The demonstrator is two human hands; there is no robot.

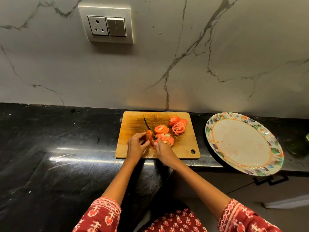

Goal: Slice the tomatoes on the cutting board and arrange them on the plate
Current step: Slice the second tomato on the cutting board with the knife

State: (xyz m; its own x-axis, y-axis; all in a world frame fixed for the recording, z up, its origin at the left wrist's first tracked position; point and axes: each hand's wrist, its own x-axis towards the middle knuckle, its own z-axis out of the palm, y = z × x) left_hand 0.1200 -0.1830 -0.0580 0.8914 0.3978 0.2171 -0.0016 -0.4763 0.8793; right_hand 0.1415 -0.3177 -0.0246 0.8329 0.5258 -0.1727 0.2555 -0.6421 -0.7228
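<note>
Near the cutting board's point(133, 148) front edge, our left hand point(136, 145) pinches the tomato end point(149, 135) upright. Our right hand point(163, 152) grips the knife point(148, 125), blade angled toward the board's back edge. Slices point(178, 125) lie toward its back right corner; the plate point(240, 141) sits apart, on the counter's point(66, 139) front edge.

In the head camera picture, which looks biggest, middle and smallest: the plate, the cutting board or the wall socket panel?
Largest to smallest as they look:
1. The plate and the cutting board look about alike, so I won't rank them; the plate may be slightly bigger.
2. The wall socket panel looks smallest, though it is farther away.
</note>
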